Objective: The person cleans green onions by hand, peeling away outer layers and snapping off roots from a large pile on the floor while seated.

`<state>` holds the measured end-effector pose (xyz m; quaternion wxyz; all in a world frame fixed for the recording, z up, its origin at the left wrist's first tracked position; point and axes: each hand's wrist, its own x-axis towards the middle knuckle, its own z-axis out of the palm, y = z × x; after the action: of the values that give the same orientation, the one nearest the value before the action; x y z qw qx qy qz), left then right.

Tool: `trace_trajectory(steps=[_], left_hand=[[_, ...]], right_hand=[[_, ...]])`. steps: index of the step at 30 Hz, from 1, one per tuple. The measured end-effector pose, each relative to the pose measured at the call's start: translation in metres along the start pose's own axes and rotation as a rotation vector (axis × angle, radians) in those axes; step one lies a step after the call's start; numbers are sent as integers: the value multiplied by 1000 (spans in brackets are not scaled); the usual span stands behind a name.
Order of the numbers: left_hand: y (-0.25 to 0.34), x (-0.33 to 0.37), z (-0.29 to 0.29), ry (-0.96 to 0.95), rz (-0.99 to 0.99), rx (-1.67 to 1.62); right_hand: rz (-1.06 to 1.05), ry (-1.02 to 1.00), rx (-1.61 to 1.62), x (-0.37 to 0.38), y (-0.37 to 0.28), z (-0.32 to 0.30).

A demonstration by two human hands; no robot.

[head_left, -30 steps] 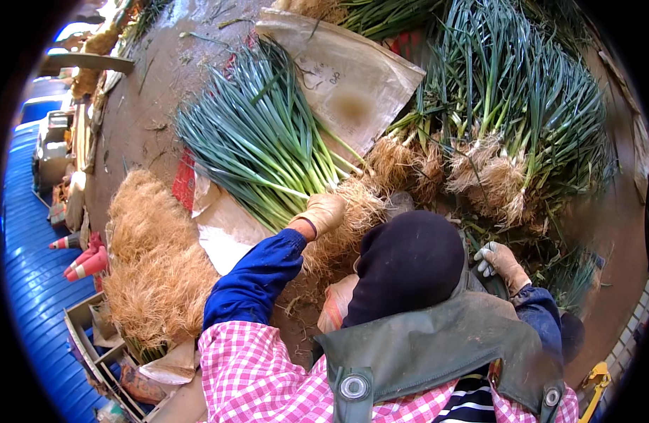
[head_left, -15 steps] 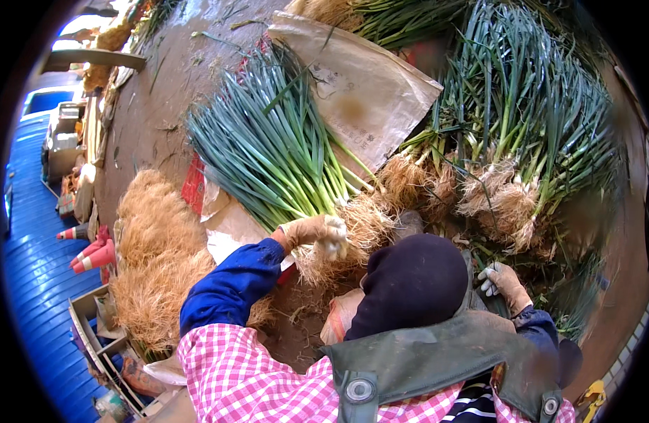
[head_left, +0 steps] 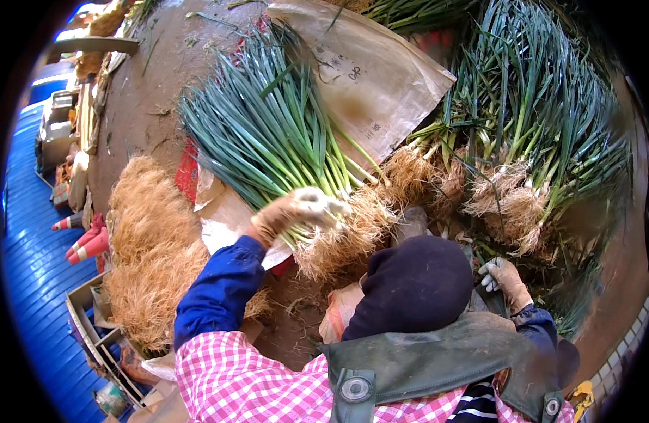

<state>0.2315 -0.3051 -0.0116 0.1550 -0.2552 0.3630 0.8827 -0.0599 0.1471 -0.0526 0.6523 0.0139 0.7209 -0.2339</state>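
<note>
My left hand, in a tan glove with pale fingers, is over the lower stems and roots of a bunch of green onions. Its fingers look stretched out to the right, slightly blurred, with nothing visible in them. The bunch has long dark green leaves, pale stems and bushy straw-coloured roots, and lies on a tan sack. My right hand, gloved too, is low at the right beside dark green cloth. Its fingers are curled, and what lies inside them is hidden.
A second heap of green onions with muddy roots lies at the right. Root ends of more bundles stand in rows at the left, near a compartmented crate. A dark rounded cloth shape hides ground between my hands. Blue corrugated sheeting borders the far left.
My left hand has moved up and slightly left, off the root ends to over the lower stems, its fingers straighter. My right hand is nearly unchanged. The whole view has shifted slightly.
</note>
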Motion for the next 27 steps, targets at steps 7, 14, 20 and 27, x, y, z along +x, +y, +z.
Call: trace_trajectory(steps=[7,14,20,27], left_hand=[[94,37,-89,1060,336,999],[129,83,-194,1414,76,1802],[123,90,-223,1489,-401,1712],[114,78,-251,1697,25,1088]], right_hand=[[81,11,-30,7,4,4],[68,55,6,-3,2,-3],[141,78,19,-2,12,-5],[111,69,25,5,19,-6]])
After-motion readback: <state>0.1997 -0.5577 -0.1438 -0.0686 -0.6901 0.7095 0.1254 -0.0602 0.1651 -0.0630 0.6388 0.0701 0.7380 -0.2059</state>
